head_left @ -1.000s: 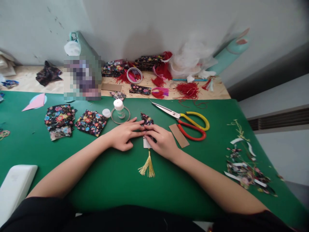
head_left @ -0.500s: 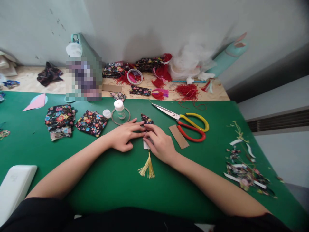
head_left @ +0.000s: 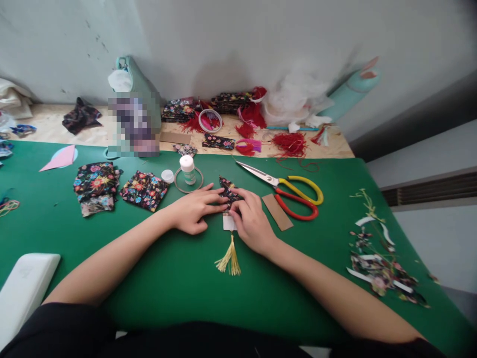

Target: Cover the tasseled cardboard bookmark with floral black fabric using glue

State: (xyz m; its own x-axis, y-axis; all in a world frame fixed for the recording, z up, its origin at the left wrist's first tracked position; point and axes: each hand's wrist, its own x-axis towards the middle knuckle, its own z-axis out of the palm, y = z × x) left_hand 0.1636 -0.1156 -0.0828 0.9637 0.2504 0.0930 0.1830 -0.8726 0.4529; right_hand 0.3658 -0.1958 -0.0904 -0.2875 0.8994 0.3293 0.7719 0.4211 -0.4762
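A small black floral fabric piece [head_left: 225,185] lies on the green mat, its upper end pointed. Below it a white card [head_left: 228,223] shows, with a gold tassel [head_left: 231,258] hanging from its lower edge. My left hand [head_left: 194,210] rests flat with fingers spread, the fingertips touching the fabric's left side. On the opposite side, my right hand [head_left: 254,223] is closed, thumb and fingertips pinched at the fabric where it meets the card. The right fingers cover part of that meeting line.
Scissors [head_left: 261,174] with yellow and red handles and a cardboard strip [head_left: 278,212] lie right of my hands. A white-capped bottle [head_left: 187,171] stands inside a ring, left of the fabric. Folded floral cloths [head_left: 145,191] sit further left. Scraps [head_left: 380,268] litter the right side.
My right hand has drawn back slightly right, and its fingers have curled in, so more of the floral fabric shows. The left hand stays flat in nearly the same place.
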